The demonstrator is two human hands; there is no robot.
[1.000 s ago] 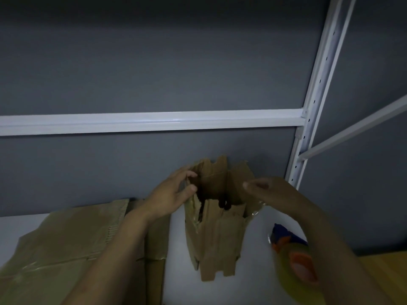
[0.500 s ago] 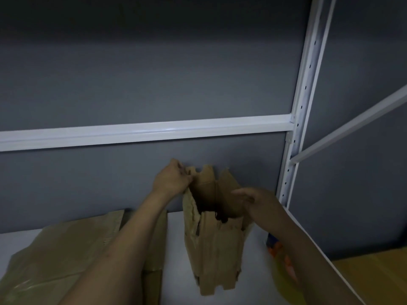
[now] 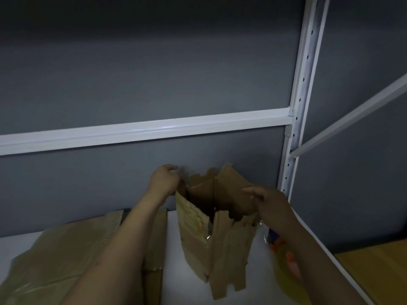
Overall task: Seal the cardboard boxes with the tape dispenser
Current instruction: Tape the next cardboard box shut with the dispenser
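Shelf (image 3: 171, 249): white board of a metal rack against a grey wall; it carries everything listed below.
Flat cardboard (image 3: 66, 260): collapsed sheets lying at the left, partly under the left forearm and apart from the work.
Box (image 3: 220, 238): stands upright mid-shelf, long axis vertical, mouth up; its torn flaps stick up, unfolded and untaped.
Left hand (image 3: 164, 180): at the box's top left corner, fingers curled round the edge of the left flap, gripping it.
Right hand (image 3: 271, 201): at the top right edge, fingers loosely stretched toward the mouth and holding nothing; whether they touch the right flap is unclear.
Tape dispenser (image 3: 284, 256): blurred yellow, orange and blue shape on the shelf just right of the box's foot, half hidden beneath the right forearm.
Key relation: the dispenser lies below the right hand, nearer the person, so that hand is much the closer; the left would have to cross the box.
Step, as judged: flaps to be folded shut first; taping not yet begun.
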